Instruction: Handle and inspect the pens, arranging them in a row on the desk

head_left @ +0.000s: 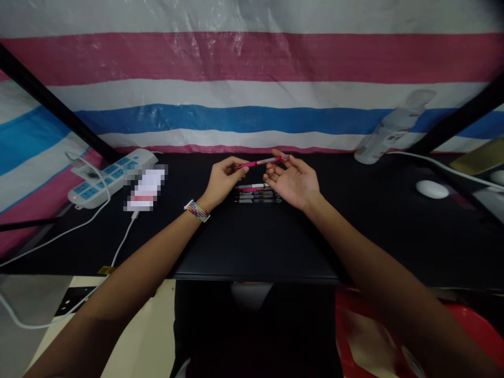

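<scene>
A red pen (262, 162) with a clear barrel is held just above the black desk, slanting slightly up to the right. My left hand (225, 181) pinches its left end between thumb and fingers. At the pen's other end, my right hand (294, 181) is turned palm up, with its fingers loosely spread and the tip resting by the thumb and index finger. Below them several pens (258, 197) lie side by side on the desk, some dark and clear, one pinkish. My right fingers partly cover their right ends.
On the left are a white power strip (114, 178) with a plugged-in cable and a blurred-out phone (146, 189). A tilted clear bottle (394, 126) and a white computer mouse (432, 189) are on the right. Striped sheeting (252, 58) hangs behind the black desk (255, 247).
</scene>
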The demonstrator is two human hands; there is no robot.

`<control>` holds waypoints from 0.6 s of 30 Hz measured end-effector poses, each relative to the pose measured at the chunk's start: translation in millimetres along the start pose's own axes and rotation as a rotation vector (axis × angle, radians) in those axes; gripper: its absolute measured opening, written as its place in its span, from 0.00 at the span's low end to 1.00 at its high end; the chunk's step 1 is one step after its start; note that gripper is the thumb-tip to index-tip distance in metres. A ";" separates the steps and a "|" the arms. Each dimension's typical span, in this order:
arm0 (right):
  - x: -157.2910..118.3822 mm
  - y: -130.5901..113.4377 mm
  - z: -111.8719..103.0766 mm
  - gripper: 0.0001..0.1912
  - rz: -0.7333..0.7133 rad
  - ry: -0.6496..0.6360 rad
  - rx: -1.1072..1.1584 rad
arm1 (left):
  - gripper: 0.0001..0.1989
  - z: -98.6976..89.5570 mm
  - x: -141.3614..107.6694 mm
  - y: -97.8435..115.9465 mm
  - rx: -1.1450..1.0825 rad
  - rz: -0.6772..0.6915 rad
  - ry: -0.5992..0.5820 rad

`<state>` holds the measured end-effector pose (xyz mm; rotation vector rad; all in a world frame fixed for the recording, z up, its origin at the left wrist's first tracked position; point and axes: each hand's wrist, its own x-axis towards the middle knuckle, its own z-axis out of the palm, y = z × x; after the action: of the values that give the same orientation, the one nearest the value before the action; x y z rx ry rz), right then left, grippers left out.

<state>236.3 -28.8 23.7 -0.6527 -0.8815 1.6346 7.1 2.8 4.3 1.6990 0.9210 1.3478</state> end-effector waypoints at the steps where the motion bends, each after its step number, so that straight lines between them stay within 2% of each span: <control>1: 0.0 0.3 -0.1 0.18 0.002 -0.003 0.022 | 0.11 0.0 -0.1 0.1 0.003 0.002 -0.001; 10: -2.0 -3.0 1.2 0.25 0.041 0.049 -0.002 | 0.09 1.3 -1.9 -0.1 -0.001 0.014 0.005; 18: -0.7 -3.9 -0.6 0.21 0.071 0.010 0.167 | 0.09 5.2 -2.7 5.5 -0.018 -0.008 0.012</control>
<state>239.1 -28.9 26.5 -0.5803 -0.7123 1.7459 12.1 -2.7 7.3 1.6736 0.9194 1.3587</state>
